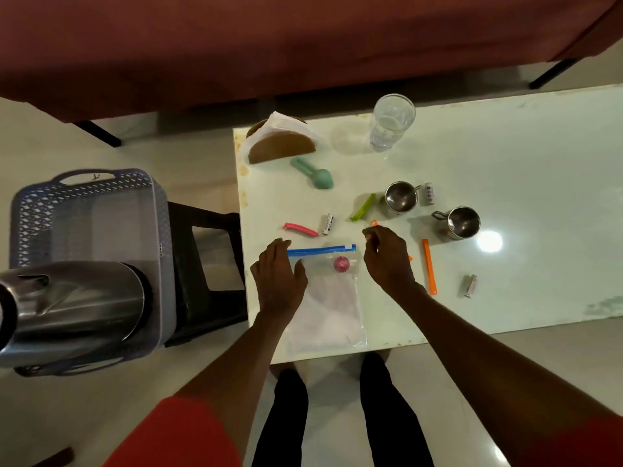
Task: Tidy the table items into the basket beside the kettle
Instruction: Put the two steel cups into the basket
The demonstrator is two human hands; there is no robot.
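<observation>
A clear zip bag (328,305) with a blue seal strip and a pink valve lies at the table's near left edge. My left hand (278,279) rests flat on the bag's left side, fingers spread. My right hand (386,256) hovers at the bag's right top corner, fingers curled; whether it grips anything I cannot tell. Around them lie a pink clip (300,228), a green clip (362,207), an orange clip (429,266) and three batteries (327,224) (428,193) (470,285). The lilac basket (86,210) stands left of the table, behind the steel kettle (72,303).
Two steel cups (401,197) (462,222), a drinking glass (391,121), a teal scoop (315,173) and a brown napkin holder (281,146) stand farther back on the white table (522,163). A black stool (205,271) sits between basket and table.
</observation>
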